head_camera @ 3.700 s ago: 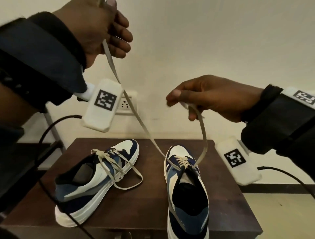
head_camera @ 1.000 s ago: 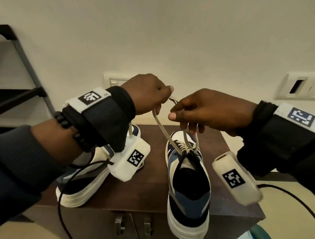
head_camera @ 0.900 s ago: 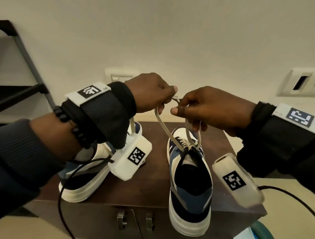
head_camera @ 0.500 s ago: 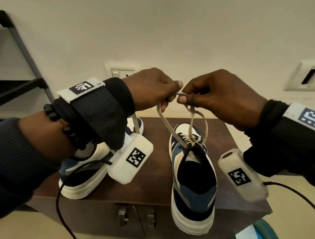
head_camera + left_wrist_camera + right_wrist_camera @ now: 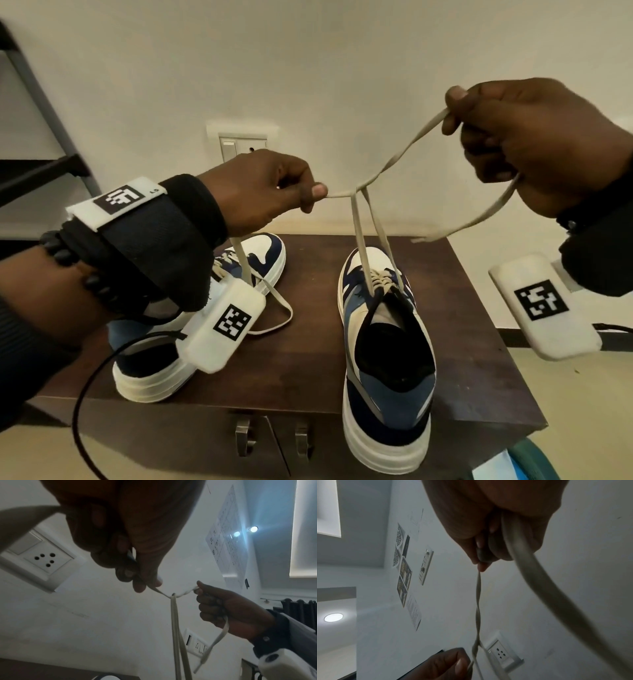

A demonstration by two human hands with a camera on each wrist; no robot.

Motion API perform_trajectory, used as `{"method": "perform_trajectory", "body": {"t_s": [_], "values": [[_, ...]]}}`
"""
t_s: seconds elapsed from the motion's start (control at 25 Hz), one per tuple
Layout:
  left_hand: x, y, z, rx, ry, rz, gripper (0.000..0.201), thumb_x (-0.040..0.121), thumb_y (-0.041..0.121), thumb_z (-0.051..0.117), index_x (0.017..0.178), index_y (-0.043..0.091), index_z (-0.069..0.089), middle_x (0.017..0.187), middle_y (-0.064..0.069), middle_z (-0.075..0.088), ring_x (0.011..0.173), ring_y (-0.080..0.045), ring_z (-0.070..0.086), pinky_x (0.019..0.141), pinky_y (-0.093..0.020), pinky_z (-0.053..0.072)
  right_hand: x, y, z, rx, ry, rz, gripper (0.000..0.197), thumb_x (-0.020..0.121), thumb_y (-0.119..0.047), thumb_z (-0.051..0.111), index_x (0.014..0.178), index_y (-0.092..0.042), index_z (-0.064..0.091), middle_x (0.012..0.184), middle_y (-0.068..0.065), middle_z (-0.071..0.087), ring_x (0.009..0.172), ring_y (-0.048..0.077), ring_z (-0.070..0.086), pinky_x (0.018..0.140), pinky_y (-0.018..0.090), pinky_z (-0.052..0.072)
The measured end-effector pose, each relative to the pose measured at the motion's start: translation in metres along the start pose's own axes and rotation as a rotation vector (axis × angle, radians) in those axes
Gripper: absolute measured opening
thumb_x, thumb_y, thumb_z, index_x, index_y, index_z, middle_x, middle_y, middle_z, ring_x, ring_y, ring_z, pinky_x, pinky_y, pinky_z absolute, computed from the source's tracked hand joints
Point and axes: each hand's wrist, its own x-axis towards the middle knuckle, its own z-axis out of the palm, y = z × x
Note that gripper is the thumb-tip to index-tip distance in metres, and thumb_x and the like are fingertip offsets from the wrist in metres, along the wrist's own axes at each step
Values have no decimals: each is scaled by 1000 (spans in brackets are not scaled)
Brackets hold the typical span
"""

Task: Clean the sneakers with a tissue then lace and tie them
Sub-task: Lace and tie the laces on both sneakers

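Note:
Two blue, navy and white sneakers stand on a dark wooden cabinet (image 5: 301,370). The right sneaker (image 5: 383,346) has its heel toward me, and its cream lace (image 5: 363,236) rises from the top eyelets to a crossing (image 5: 358,190) in the air. My left hand (image 5: 270,192) pinches one lace end just left of that crossing. My right hand (image 5: 520,137) is higher and to the right, gripping the other end, whose tail (image 5: 479,216) hangs below the fist. The left sneaker (image 5: 202,318) lies partly behind my left wrist, its lace loose. No tissue is in view.
A wall socket (image 5: 243,145) sits behind the cabinet, and a dark metal rack (image 5: 37,164) stands at far left. The cabinet front has two metal handles (image 5: 270,442). A blue-green object (image 5: 520,462) is on the floor at lower right. Black cables hang from both wrist cameras.
My hands, close together above the right sneaker half a second ago, have pulled apart: the right hand went up and to the right, drawing the crossed lace taut between them.

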Motion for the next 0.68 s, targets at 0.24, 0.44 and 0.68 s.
{"method": "perform_trajectory", "body": {"t_s": [0.24,0.44,0.68], "values": [[-6,-2,-1,91,51,-68,29,93,46,50,74,26,59,78,3,61,70,-11,52,63,-24,39,1,9,-21,-301,48,-71,36,88,-41,61,66,-13,65,47,-6,43,45,14,32,43,22,29],[-7,-12,24,217,-125,-91,21,89,41,60,81,22,60,70,10,55,66,-8,49,59,-18,35,-11,46,-31,-640,-74,114,34,89,-39,59,69,-12,66,61,5,60,51,18,51,56,27,41],[3,-12,69,153,-241,16,26,90,28,63,116,25,59,114,10,61,101,-9,57,84,-23,43,-22,66,-16,-871,-267,84,19,91,-39,56,95,-25,68,92,-8,68,89,13,61,74,27,41]]}}
